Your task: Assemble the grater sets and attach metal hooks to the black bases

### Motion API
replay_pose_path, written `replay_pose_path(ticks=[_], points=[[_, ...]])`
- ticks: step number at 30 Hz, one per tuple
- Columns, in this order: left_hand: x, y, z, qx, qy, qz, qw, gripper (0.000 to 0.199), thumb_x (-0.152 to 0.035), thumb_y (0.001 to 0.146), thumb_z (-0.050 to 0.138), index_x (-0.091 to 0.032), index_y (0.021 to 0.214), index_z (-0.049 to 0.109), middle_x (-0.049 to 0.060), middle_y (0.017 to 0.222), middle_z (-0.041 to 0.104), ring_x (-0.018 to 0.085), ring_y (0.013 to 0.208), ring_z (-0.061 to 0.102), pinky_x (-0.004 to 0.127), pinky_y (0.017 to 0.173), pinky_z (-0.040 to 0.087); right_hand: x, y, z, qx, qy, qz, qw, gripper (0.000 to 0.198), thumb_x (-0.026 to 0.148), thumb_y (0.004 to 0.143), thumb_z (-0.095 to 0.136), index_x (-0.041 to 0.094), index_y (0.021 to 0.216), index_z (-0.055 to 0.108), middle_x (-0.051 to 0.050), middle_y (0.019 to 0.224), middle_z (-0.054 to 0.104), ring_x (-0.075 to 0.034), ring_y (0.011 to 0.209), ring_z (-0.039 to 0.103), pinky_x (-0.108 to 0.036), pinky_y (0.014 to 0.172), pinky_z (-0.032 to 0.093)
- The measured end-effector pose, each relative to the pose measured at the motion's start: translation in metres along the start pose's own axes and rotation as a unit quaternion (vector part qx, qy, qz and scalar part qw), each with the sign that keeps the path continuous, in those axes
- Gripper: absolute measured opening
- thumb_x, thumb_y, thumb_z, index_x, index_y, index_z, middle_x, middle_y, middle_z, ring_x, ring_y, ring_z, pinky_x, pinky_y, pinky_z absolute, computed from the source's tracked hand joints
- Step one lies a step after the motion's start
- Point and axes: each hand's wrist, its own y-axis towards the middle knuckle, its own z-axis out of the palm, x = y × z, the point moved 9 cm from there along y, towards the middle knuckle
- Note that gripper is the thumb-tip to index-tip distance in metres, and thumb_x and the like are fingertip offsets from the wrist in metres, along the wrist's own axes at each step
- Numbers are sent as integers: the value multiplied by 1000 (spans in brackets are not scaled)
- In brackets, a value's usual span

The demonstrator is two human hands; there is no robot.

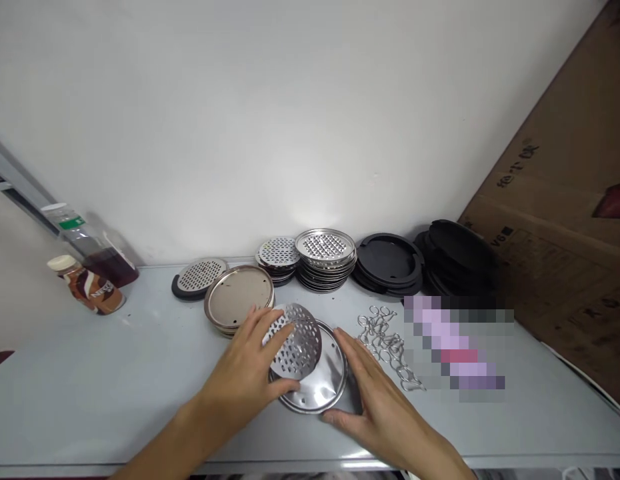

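Observation:
My left hand (260, 363) grips a thin round grater disc (303, 343) with rows of holes, thumb at the near edge and fingers over the top. The disc is tilted above a shiny round metal plate (323, 383) with a raised rim and small holes. My right hand (373, 400) curves around the right side of that plate, fingers and thumb against its rim. Just behind my left hand stands a stack of similar metal plates (240, 297), duller in tone. To the right of my right hand lies a loose pile of bent wire rings (385, 340).
Along the wall stand a grater disc in a black holder (200, 277), stacks of flat discs (279, 252) and rimmed grater discs (325, 247), and black round trays (390, 260). Two bottles (95, 290) stand left. A cardboard box (565, 267) and a pixelated item (455, 347) are right.

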Motion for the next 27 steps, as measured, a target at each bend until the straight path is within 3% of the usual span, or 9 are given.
replay_pose_path(ticks=[6,18,27], points=[[2,1,26,43,-18,13,999,88,-39,62,89,-26,139,49,11,147,46,41,141,33,63,112,36,-1,0,1,12,-13,12,1000,102,47,83,69,34,156,-1,-3,164,10,-31,150,10,-53,120,24],[-9,-8,32,28,-6,71,997,80,-48,76,76,-18,143,43,18,147,45,39,139,37,63,113,33,1,1,0,21,-34,-7,999,80,61,83,64,31,151,34,-3,164,9,-38,149,11,-56,118,27],[-7,-5,34,44,-36,67,996,76,-53,78,72,-20,141,46,17,142,50,37,136,42,65,115,27,1,2,-1,11,-35,-13,999,82,59,82,66,25,151,36,-7,164,12,-37,149,13,-56,118,26]])
